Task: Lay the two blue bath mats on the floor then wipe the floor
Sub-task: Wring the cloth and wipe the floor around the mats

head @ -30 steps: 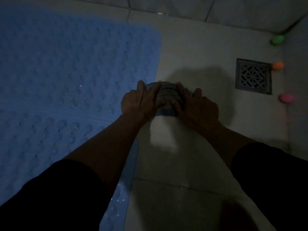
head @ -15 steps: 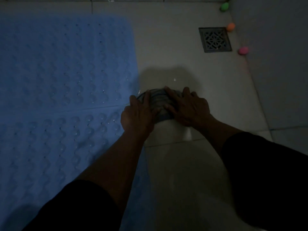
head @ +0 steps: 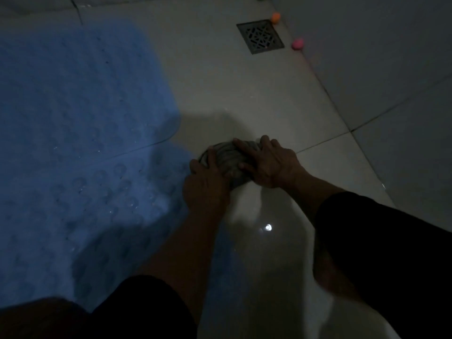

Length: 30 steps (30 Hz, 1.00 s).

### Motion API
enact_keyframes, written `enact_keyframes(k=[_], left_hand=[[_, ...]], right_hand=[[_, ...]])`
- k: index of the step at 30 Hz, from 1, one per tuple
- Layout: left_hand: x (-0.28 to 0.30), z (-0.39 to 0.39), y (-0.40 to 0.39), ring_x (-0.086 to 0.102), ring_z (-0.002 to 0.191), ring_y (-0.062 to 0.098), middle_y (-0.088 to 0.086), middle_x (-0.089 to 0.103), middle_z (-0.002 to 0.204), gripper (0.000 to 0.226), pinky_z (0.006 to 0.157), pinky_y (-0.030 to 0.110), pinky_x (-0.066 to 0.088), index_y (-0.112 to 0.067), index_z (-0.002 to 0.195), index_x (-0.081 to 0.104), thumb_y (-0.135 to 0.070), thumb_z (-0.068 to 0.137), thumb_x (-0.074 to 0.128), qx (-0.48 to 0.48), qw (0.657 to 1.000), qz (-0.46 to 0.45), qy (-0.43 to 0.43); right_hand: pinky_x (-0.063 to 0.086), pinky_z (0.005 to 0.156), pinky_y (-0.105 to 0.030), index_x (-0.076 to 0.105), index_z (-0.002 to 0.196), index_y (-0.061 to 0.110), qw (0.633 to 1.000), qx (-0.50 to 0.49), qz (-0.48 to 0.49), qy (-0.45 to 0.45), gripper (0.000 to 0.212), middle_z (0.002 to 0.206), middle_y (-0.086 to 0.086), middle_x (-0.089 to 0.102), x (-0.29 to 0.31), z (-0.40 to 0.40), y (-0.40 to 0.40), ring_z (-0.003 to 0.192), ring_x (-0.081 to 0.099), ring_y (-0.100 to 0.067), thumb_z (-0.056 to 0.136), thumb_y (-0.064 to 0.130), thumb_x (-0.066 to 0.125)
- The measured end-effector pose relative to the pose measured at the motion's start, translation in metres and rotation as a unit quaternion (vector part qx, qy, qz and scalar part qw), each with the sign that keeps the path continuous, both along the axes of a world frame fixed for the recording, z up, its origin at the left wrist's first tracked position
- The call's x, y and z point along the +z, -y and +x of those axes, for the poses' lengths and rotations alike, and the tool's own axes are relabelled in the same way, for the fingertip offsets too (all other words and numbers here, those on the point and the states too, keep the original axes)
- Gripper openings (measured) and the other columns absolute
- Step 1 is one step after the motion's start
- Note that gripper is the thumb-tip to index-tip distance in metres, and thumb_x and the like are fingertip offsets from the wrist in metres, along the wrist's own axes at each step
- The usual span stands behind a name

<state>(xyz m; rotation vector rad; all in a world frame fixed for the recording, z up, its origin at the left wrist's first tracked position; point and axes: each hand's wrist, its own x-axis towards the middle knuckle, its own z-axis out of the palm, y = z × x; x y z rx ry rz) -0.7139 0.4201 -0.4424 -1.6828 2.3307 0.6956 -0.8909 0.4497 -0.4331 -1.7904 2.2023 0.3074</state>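
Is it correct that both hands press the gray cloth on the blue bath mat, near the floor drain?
Not quite. The head view shows the left hand and right hand pressing the gray cloth on the bare tiled floor, beside the blue bath mat; the floor drain is nearby.

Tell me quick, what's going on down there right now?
Left hand and right hand both pressing the grey cloth on the floor. Blue bath mats laid flat, alongside. Drain ahead; path clear.
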Motion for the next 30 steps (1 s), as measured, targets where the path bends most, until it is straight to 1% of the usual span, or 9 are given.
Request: enact_keyframes(k=[3, 5, 7, 10, 15, 19, 23, 27, 30], left_hand=[[-0.006, -0.002, -0.01, 0.06, 0.112, 0.037, 0.024, 0.03, 0.152, 0.076, 0.09, 0.041, 0.047, -0.022, 0.16, -0.002, -0.052, 0.103, 0.038, -0.01, 1.0, -0.013, 0.024], [-0.006, -0.002, -0.015, 0.06, 0.11, 0.037, 0.022, 0.032, 0.149, 0.076, 0.089, 0.041, 0.048, -0.026, 0.16, -0.002, -0.053, 0.102, 0.04, -0.006, 1.0, -0.014, 0.026], [-0.007, 0.001, -0.017, 0.06, 0.108, 0.037, 0.022, 0.035, 0.145, 0.079, 0.087, 0.041, 0.049, -0.028, 0.16, -0.001, -0.057, 0.1, 0.041, -0.005, 1.0, -0.021, 0.022], [-0.012, 0.003, -0.017, 0.06, 0.104, 0.036, 0.02, 0.038, 0.141, 0.078, 0.081, 0.04, 0.05, -0.027, 0.16, 0.002, -0.063, 0.098, 0.034, -0.009, 0.998, -0.06, 0.03], [-0.013, 0.002, -0.031, 0.059, 0.103, 0.039, 0.02, 0.036, 0.143, 0.078, 0.078, 0.041, 0.047, -0.031, 0.16, 0.003, -0.071, 0.096, 0.025, -0.006, 0.996, -0.077, 0.04], [-0.009, -0.002, -0.041, 0.057, 0.109, 0.041, 0.02, 0.031, 0.148, 0.078, 0.08, 0.042, 0.046, -0.032, 0.16, 0.004, -0.071, 0.095, 0.024, 0.004, 0.994, -0.091, 0.055], [-0.011, -0.006, -0.05, 0.057, 0.105, 0.041, 0.019, 0.038, 0.138, 0.076, 0.078, 0.04, 0.044, -0.032, 0.159, 0.009, -0.071, 0.095, 0.025, 0.009, 0.99, -0.119, 0.071], [-0.009, -0.005, -0.075, 0.058, 0.1, 0.038, 0.018, 0.04, 0.135, 0.078, 0.073, 0.038, 0.041, -0.034, 0.159, 0.009, -0.071, 0.094, 0.031, 0.034, 0.989, -0.121, 0.077], [-0.003, -0.004, -0.092, 0.055, 0.107, 0.042, 0.019, 0.035, 0.139, 0.077, 0.08, 0.044, 0.046, -0.038, 0.158, 0.005, -0.072, 0.094, 0.029, 0.047, 0.991, -0.09, 0.081]], right_hand=[[0.047, 0.082, -0.043, 0.005, 0.151, 0.053, 1.0, -0.003, -0.003, 0.0, 0.064, 0.129, -0.013, 0.041, -0.001, 0.0, -0.012, 0.113, 0.047, -0.035, 0.093, 0.07, 0.027], [0.048, 0.08, -0.043, 0.004, 0.15, 0.053, 1.0, -0.002, -0.007, -0.002, 0.064, 0.127, -0.013, 0.042, -0.003, 0.0, -0.017, 0.11, 0.048, -0.034, 0.093, 0.07, 0.027], [0.048, 0.078, -0.043, 0.003, 0.15, 0.054, 1.0, -0.004, -0.018, 0.002, 0.063, 0.124, -0.013, 0.042, -0.006, 0.001, -0.02, 0.108, 0.047, -0.034, 0.094, 0.069, 0.026], [0.048, 0.077, -0.044, 0.002, 0.15, 0.055, 0.999, -0.008, -0.042, 0.014, 0.061, 0.122, -0.013, 0.041, -0.012, 0.003, -0.024, 0.107, 0.047, -0.034, 0.094, 0.069, 0.024], [0.047, 0.079, -0.045, 0.001, 0.15, 0.054, 0.998, -0.009, -0.053, 0.026, 0.061, 0.13, -0.014, 0.039, -0.019, -0.001, -0.043, 0.114, 0.045, -0.033, 0.095, 0.069, 0.022], [0.048, 0.079, -0.044, 0.005, 0.15, 0.053, 0.996, 0.01, -0.082, 0.03, 0.06, 0.131, -0.015, 0.04, -0.019, -0.006, -0.048, 0.116, 0.045, -0.034, 0.095, 0.067, 0.025], [0.046, 0.078, -0.042, 0.009, 0.151, 0.05, 0.993, 0.026, -0.107, 0.042, 0.061, 0.132, -0.016, 0.041, -0.024, -0.011, -0.054, 0.116, 0.046, -0.035, 0.096, 0.066, 0.026], [0.047, 0.076, -0.043, 0.013, 0.152, 0.047, 0.992, 0.037, -0.114, 0.049, 0.06, 0.131, -0.016, 0.042, -0.026, -0.008, -0.072, 0.116, 0.045, -0.036, 0.096, 0.064, 0.029], [0.046, 0.072, -0.042, 0.014, 0.153, 0.045, 0.992, 0.03, -0.105, 0.068, 0.06, 0.133, -0.017, 0.04, -0.028, -0.004, -0.091, 0.116, 0.044, -0.036, 0.097, 0.061, 0.031]])
